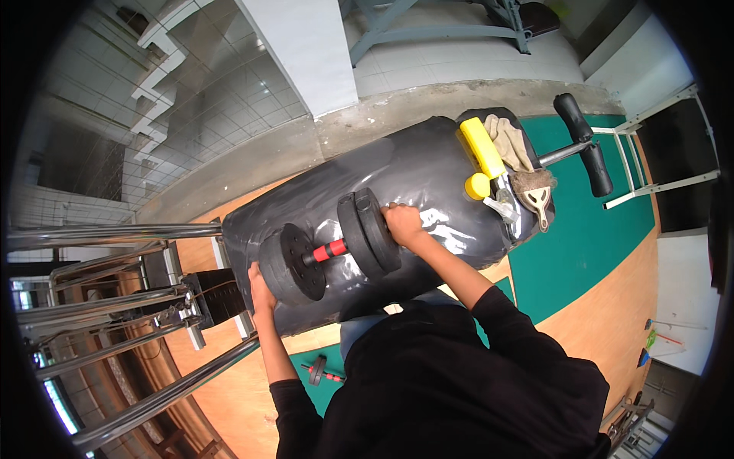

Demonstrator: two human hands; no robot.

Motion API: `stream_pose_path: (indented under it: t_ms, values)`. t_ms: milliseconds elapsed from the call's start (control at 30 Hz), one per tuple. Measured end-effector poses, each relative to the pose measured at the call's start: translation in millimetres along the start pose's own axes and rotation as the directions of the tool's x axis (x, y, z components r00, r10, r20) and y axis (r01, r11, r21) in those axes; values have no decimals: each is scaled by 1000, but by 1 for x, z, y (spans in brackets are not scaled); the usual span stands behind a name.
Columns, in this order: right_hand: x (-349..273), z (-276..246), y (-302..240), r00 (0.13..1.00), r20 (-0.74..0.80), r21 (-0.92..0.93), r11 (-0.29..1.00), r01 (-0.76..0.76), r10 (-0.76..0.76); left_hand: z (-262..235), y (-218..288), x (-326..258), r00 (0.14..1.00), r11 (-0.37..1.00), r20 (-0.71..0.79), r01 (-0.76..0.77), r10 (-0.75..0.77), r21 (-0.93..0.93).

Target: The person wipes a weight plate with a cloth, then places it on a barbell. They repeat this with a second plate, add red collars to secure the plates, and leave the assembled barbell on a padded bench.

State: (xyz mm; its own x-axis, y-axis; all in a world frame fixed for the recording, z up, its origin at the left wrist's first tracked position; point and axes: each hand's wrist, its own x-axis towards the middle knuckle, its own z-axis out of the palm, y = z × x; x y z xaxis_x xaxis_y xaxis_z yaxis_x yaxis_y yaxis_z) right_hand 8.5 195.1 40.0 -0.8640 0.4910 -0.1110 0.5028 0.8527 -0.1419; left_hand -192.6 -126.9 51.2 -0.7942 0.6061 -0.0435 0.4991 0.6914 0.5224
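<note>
A dumbbell [330,251] lies on a bench [397,161] covered in shiny black plastic, in front of the person. The hands are apart, one at each end: the left hand [262,289] lies against the outer side of the left-hand plates, and the right hand [403,224] is at the outer face of the right-hand plates. The plates hide some of the fingers, so one cannot tell whether either hand is closed around a bar end.

The dumbbell is probably heavy, and rigid rather than fragile. Its round plates may roll, and the glossy cover looks slippery. The short red-and-black handle [331,250] between the plates seems the surest hold for one hand; taking both ends would share the weight but give less to wrap the fingers around.

Its long axis runs mainly left to right, on a slant: the left end points toward the person's near left, the right end farther away, roughly toward the yellow bottle [481,147].
</note>
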Motion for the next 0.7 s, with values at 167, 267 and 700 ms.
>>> stream_pose_path:
  t_ms: [167, 267, 700]
  values:
    - [4, 5, 7, 999, -38, 14, 1000, 17, -16, -27, 62, -40, 887, 459, 200, 396, -417, -795]
    - [5, 10, 7, 997, -48, -26, 998, 64, -65, 4, 110, -52, 906, 820, -88, 329, -414, -469]
    - [-2, 9, 19, 978, -142, 26, 987, 160, -155, 17, 132, -2, 858, 902, -290, 430, -423, -45]
